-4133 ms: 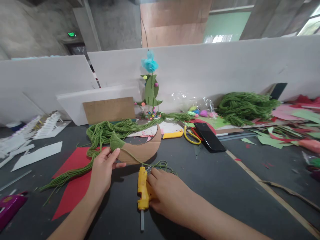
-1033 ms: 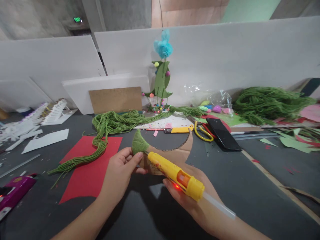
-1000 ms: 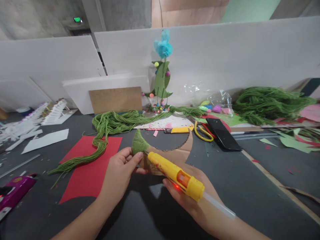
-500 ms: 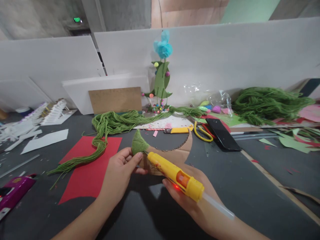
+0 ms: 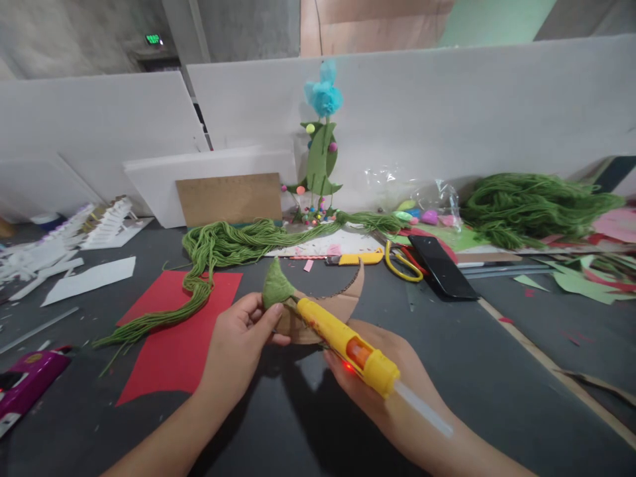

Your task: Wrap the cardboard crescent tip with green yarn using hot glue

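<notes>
Pinched in my left hand [image 5: 251,324] is a crescent-shaped piece of cardboard [image 5: 342,305], held by its left end. Green yarn [image 5: 277,283] covers that end's tip; the rest of the crescent is bare brown. My right hand [image 5: 382,377] grips a yellow hot glue gun [image 5: 342,334], its fingers partly hidden beneath the body. The nozzle touches or nearly touches the cardboard beside the yarn's edge. A clear glue stick [image 5: 424,409] sticks out of the gun's rear, and a red light glows on its underside.
Green yarn [image 5: 223,242] trails over a red sheet [image 5: 169,358] at left. Beyond the crescent lie a yellow cutter knife [image 5: 360,258], scissors [image 5: 402,265] and a black phone [image 5: 442,265]. A decorated green crescent stand [image 5: 320,159] is behind. A purple tool [image 5: 34,377] sits far left.
The cardboard crescent has turned slightly, its right tip shifting left. My right hand has moved the glue gun a little, its rear end going left. My left hand keeps its hold.
</notes>
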A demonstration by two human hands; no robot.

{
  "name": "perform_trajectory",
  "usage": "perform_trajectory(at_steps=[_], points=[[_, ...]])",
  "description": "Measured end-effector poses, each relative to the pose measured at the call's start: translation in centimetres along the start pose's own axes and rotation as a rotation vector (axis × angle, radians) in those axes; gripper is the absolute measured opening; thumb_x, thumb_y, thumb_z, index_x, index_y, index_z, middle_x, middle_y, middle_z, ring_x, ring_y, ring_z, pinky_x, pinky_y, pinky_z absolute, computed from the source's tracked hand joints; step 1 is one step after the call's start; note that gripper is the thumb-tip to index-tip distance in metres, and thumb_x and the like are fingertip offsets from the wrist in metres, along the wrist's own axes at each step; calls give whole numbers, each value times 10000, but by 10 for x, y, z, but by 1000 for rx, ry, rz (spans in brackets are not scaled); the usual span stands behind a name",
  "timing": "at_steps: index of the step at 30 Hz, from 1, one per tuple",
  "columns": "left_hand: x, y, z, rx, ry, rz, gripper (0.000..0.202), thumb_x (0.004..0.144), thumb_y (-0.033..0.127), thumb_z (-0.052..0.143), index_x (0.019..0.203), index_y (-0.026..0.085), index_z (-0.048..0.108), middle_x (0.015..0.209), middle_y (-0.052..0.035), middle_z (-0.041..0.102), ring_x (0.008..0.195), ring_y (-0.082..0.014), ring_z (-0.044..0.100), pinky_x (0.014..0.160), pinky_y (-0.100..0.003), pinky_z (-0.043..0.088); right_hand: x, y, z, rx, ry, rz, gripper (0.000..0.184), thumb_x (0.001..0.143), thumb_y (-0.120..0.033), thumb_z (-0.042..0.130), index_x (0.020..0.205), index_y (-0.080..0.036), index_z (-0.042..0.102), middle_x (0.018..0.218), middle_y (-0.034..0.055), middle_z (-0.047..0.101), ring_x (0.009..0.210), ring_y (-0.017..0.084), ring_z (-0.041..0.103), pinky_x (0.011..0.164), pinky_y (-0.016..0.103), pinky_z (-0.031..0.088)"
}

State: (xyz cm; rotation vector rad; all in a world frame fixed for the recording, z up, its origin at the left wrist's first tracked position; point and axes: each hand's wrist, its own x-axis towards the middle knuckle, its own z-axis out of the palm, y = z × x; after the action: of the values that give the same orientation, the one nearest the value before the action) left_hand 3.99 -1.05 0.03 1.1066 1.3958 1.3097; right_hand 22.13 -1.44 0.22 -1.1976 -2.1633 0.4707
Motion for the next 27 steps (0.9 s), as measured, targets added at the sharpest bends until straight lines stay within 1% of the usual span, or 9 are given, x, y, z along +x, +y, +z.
perform_trajectory(at_steps=[3, 7, 13, 17, 20, 22, 23, 25, 27], points=[[2, 0, -2, 18, 7, -2, 229, 699, 366, 673, 774, 151, 652, 657, 24, 638, 580, -120, 625, 586, -246, 578, 4, 6, -3, -45, 38, 5, 215, 832, -290, 456, 642, -194, 478, 620, 24, 517, 547, 144, 487, 503, 252, 383], [19, -10, -13, -156, 37, 34, 254, 707, 355, 671, 852, 147, 645, 759, 9, 664, 658, -116, 628, 628, -256, 584, 8, 9, -5, 23, 102, -99, 90, 816, -230, 484, 733, -200, 467, 707, 22, 522, 631, 142, 512, 563, 245, 406], [41, -22, -28, -312, 186, 123, 230, 671, 316, 711, 669, 133, 571, 542, 88, 479, 512, -47, 498, 657, -257, 587, 0, -4, 15, -32, -362, -172, 109, 740, -244, 571, 749, -184, 480, 789, 28, 532, 636, 132, 488, 556, 234, 395], [34, -15, -27, -271, 147, 128, 223, 694, 318, 691, 759, 121, 612, 661, 42, 573, 583, -70, 544, 634, -245, 586, -4, -6, 25, -110, -473, -177, 244, 685, -349, 647, 808, -165, 545, 855, 52, 554, 714, 174, 514, 639, 281, 434], [26, -8, -23, -227, 80, 114, 252, 709, 346, 675, 828, 127, 638, 728, 19, 615, 642, -97, 581, 594, -225, 577, -1, -10, 15, -44, -503, -198, 406, 616, -306, 720, 973, -168, 583, 966, 62, 571, 860, 211, 538, 759, 312, 444], [20, -5, -21, -197, 44, 109, 256, 717, 358, 667, 854, 142, 651, 708, 27, 614, 617, -94, 575, 565, -213, 568, 5, -15, 6, 38, -459, -168, 432, 632, -249, 718, 1036, -187, 578, 1003, 49, 574, 901, 198, 542, 775, 294, 443], [18, -3, -20, -181, 30, 108, 244, 720, 360, 664, 844, 150, 654, 668, 38, 599, 586, -89, 564, 556, -211, 565, 9, -17, 3, 61, -393, -137, 339, 679, -217, 682, 1002, -184, 585, 966, 42, 580, 884, 185, 546, 763, 283, 443], [12, 0, -17, -146, -1, 103, 219, 727, 364, 657, 805, 159, 653, 593, 57, 561, 544, -84, 552, 555, -215, 563, 19, -21, 0, 34, -190, -88, 104, 770, -168, 598, 873, -166, 589, 890, 42, 583, 848, 174, 544, 743, 283, 435], [6, 3, -15, -102, -18, 93, 217, 725, 374, 656, 755, 160, 642, 570, 60, 558, 539, -88, 558, 566, -223, 565, 28, -22, 3, -43, -3, -96, 40, 801, -184, 578, 827, -155, 581, 868, 56, 573, 833, 187, 537, 734, 304, 431]])
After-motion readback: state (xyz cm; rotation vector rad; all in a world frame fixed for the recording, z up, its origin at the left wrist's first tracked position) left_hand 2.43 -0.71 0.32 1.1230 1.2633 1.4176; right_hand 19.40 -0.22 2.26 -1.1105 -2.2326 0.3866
